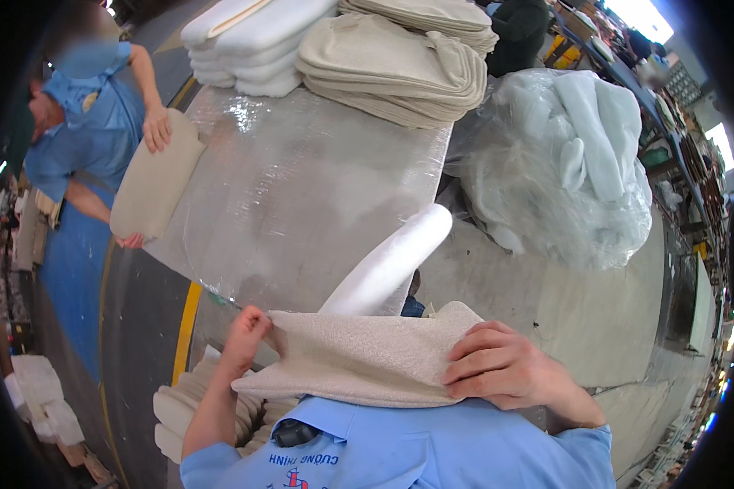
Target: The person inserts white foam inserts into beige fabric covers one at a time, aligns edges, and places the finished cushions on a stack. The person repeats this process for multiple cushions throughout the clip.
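Note:
I hold a beige folded towel (359,359) flat against my chest, above my blue shirt. My left hand (245,334) pinches its left corner. My right hand (506,367) lies spread over its right end, pressing it down. A white roll (391,261) sticks up just behind the towel, from the near edge of the plastic-covered table (302,187).
Stacks of beige towels (400,65) and white towels (253,41) sit at the table's far end. A clear bag of pale cloth (571,163) stands to the right. At the left a person in blue holds a beige towel (151,187). More folded towels (179,407) lie low at my left.

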